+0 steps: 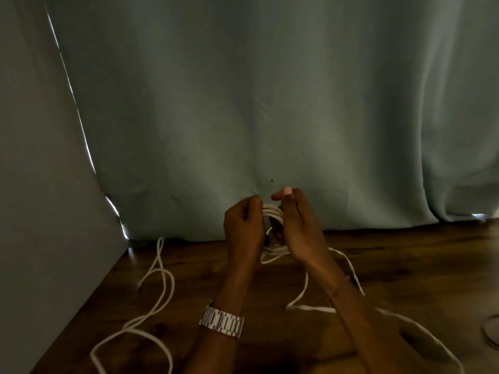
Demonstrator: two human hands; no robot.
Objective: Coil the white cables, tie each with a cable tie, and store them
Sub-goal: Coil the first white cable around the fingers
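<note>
Two hands holding a small coil of thin white cable (272,213) above a dark wooden tabletop (405,255).

I see the left hand (244,228) and right hand (298,225) close together, each with fingers curled round opposite sides of the coil; its loose tail (305,307) trails down onto the wood. A second loose white cable (159,282) lies in slack loops at left. A silver metal link watch (222,321) sits on the left wrist. A pale green curtain (270,103) hangs behind; I see no container.

Both hands (272,228) grip what seems a coiled white cable (273,211) above the table (405,265)
</note>
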